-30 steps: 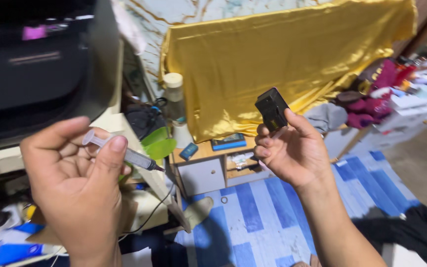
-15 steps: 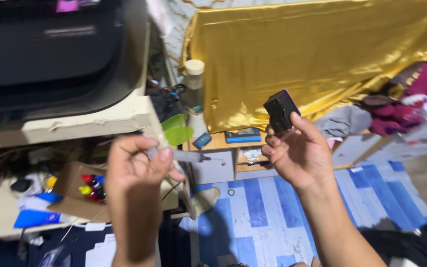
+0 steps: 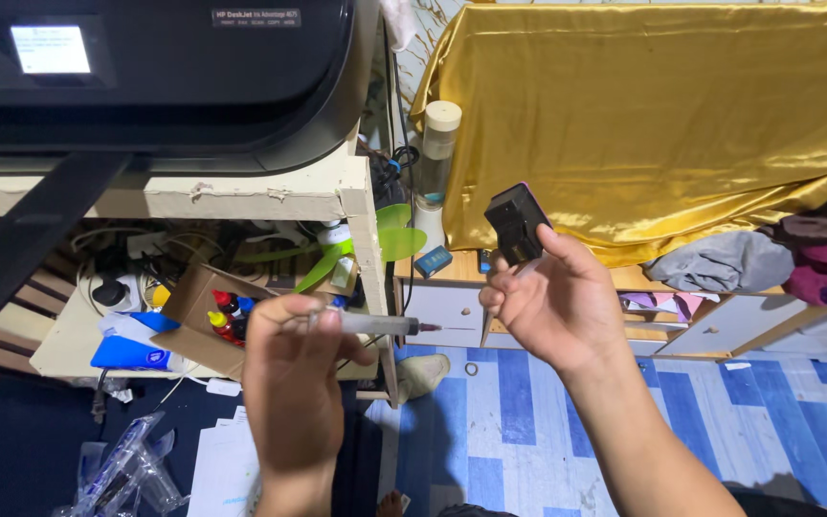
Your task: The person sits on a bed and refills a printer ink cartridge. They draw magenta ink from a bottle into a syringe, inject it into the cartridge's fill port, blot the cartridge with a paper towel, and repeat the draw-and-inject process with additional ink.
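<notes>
My left hand (image 3: 294,383) grips a clear syringe (image 3: 375,325) held level, its dark needle tip pointing right toward my other hand. A small black ink cartridge (image 3: 515,223) is held up by my right hand (image 3: 547,306), pinched between the fingertips and thumb. The needle tip stops a short way left of my right palm and below the cartridge, not touching it.
A black printer (image 3: 145,77) sits on a cream shelf (image 3: 241,196) at upper left. Under it stands a cardboard box (image 3: 205,321) with small coloured ink bottles. A gold cloth (image 3: 662,124) covers furniture behind. A low wooden cabinet (image 3: 442,311), clothes (image 3: 796,258) and a blue-striped floor mat (image 3: 528,421) lie around.
The view has swung left and down, bringing the printer and shelf into sight. My left hand with the syringe has moved toward my right hand; the cartridge stays held up.
</notes>
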